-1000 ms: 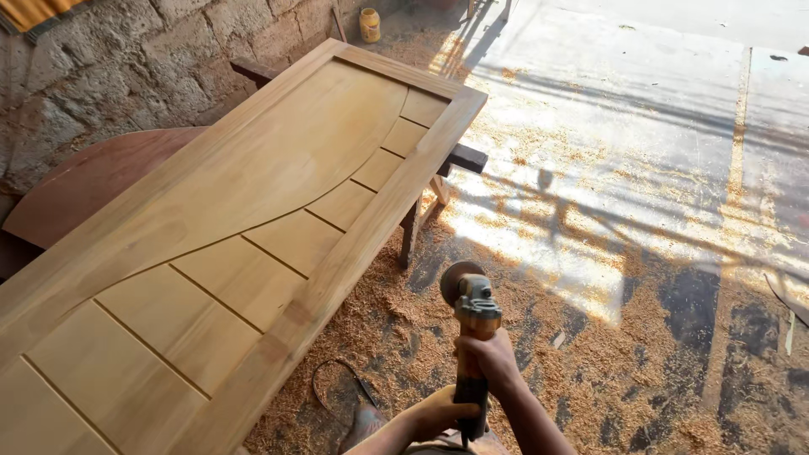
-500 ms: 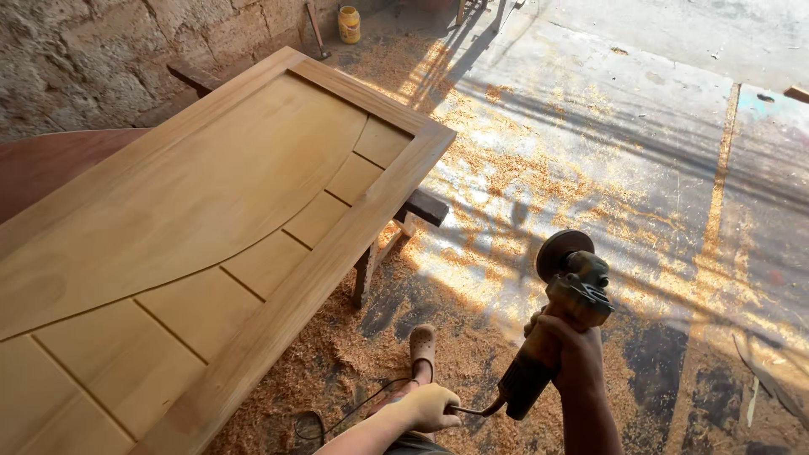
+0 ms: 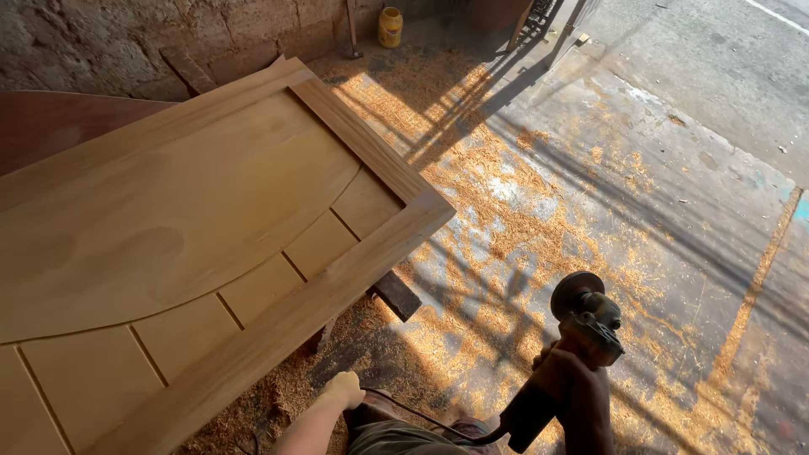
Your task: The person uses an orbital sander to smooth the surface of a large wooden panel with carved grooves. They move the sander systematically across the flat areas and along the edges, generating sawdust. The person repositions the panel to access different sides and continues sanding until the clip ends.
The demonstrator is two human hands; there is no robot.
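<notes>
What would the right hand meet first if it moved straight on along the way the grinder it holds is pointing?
The right hand points the angle grinder up and away. Nothing solid seems to stand in that line: only the concrete floor strewn with sawdust. The wooden door lies off to the left. Depth is unclear.

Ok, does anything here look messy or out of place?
Yes. Wood shavings are strewn across the concrete floor, thickest beside the wooden door. The angle grinder in the right hand looks normal.
</notes>
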